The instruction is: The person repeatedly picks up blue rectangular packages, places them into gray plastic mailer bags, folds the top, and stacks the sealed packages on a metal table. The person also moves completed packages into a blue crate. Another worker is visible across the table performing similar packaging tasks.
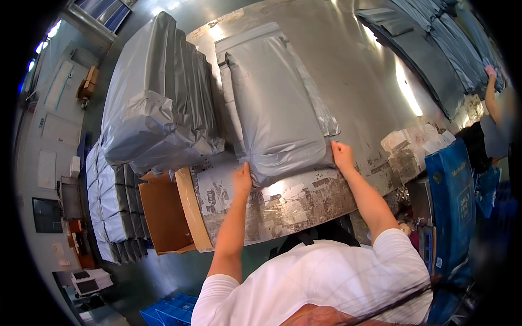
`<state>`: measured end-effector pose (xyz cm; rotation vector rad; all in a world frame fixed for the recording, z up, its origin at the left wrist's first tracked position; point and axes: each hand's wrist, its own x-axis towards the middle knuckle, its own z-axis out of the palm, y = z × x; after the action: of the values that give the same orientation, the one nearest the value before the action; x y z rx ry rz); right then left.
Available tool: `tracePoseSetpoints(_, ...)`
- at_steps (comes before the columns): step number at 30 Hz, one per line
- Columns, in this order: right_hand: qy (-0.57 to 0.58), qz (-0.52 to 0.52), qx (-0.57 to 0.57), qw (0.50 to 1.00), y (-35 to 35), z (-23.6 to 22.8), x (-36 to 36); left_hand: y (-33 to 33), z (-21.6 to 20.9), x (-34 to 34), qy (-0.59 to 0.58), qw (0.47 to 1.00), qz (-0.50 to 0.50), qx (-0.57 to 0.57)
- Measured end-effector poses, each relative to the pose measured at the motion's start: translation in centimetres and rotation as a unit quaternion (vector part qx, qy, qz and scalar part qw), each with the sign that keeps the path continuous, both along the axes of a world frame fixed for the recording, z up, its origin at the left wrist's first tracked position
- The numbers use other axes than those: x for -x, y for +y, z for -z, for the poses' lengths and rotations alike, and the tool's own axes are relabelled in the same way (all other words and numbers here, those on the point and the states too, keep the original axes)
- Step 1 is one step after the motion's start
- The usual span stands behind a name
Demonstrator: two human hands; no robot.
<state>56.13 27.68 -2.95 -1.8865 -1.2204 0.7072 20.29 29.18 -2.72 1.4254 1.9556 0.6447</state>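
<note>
The grey plastic package (277, 98) lies flat on the metal table (375, 92), directly ahead of and between my hands; my left hand (242, 177) grips its near left corner, my right hand (343, 156) its near right corner, fingers closed on both; I judge the film slippery and soft, the contents pliable, moderately heavy, not fragile; take hold at the gathered corners, where folds give purchase.

Over there, the fisheye view looks from the head of that person (315, 274), above and behind the gripping left hand (242, 177) and right hand (342, 156), fairly near, facing down and forward beyond them across the metal table (356, 70).
</note>
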Motion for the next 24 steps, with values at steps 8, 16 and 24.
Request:
tracePoseSetpoints(8, 0.052, -0.157, 0.079, 0.983, 4.8, -1.5, -0.1, 1.3, 3.9, -1.0, -0.058, 0.989, -0.011, -0.139)
tracePoseSetpoints(16, 0.665, -0.087, 0.149, 0.727, 5.9, -5.9, 1.4, 3.6, -10.4, -6.8, -0.586, 0.794, -0.107, 0.119)
tracePoseSetpoints(24, 0.698, -0.114, 0.029, 0.707, 4.1, -15.7, 4.4, 1.8, -29.3, -5.8, -0.281, 0.932, 0.134, -0.187)
